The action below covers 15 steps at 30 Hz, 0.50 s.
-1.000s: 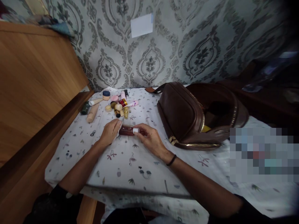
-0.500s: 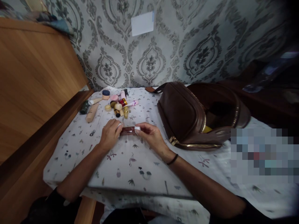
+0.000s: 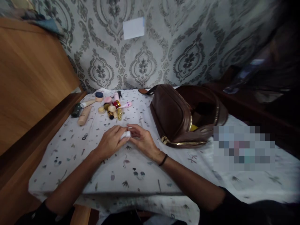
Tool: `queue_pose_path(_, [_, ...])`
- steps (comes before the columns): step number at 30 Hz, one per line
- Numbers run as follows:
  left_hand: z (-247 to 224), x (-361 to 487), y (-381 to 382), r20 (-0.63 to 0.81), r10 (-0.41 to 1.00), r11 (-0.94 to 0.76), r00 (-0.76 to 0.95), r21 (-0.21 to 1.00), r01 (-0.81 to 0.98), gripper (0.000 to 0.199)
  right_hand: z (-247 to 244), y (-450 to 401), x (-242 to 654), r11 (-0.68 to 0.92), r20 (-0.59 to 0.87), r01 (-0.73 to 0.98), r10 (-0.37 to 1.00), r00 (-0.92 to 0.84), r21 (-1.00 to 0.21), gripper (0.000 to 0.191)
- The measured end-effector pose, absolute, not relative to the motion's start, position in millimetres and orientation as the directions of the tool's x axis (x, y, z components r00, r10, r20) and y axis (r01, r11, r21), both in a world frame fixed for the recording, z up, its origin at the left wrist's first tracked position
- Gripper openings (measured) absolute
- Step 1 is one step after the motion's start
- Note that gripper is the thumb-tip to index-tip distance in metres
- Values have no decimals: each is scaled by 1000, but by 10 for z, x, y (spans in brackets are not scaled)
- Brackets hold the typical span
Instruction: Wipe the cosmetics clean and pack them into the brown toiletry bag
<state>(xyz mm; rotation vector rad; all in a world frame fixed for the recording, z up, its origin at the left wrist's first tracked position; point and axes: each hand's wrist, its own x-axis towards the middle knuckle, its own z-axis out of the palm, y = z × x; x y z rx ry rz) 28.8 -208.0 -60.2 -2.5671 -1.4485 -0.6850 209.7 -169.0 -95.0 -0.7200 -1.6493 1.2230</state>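
Observation:
Close to the front middle of the table, my left hand [image 3: 112, 141] is closed around a small brown item with a white end [image 3: 126, 135]. Only the white end shows plainly; the fingers cover the rest, and its kind is not clear. My right hand [image 3: 144, 141] meets it from the right, fingertips and thumb bent around that end. Beyond the hands lies a group of cosmetics: a gold tube [image 3: 119, 114], a dark-red and gold jar [image 3: 116, 104], a pink tube [image 3: 126, 105] and a beige tube [image 3: 84, 115].
A brown leather bag [image 3: 172, 112] with an unzipped top sits right of my hands. A blurred-out patch [image 3: 243, 150] lies farther right. Along the left runs a wooden panel [image 3: 35, 78]. Patterned wallpaper [image 3: 142, 64] rises behind the printed white tablecloth [image 3: 103, 178].
The brown item, earlier visible lengthwise between both hands, is now mostly covered by my left hand. My hands have come closer together. The whole view has shifted slightly.

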Motion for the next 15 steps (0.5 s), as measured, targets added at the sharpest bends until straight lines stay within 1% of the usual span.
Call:
queue_pose_path(2, [-580,270,-2062,375,836,-481,400,150,864,35,-961,-1691,2090,325,323,-63,860,-395,-943,51])
queue_pose_path(4, [-571,265,-2039,342,872,-433,350,208,877,33,-970,-1689,2083,310,308,-59,869,-388,-949,50])
queue_pose_path(8, [-584,285,-2006,366,898,-364,242,314,877,35,-979,-1687,2075,249,241,-35,882,-405,-968,39])
queue_pose_path(11, [-598,286,-1986,407,896,-346,177,389,854,33,-976,-1692,2076,232,197,34,886,-419,-972,26])
queue_pose_path(13, [-608,263,-1968,407,906,-317,119,465,826,31,-964,-1696,2075,210,168,52,887,-431,-976,21])
queue_pose_path(15, [-620,221,-1948,369,928,-264,48,562,784,29,-945,-1701,2071,171,142,25,880,-453,-985,19])
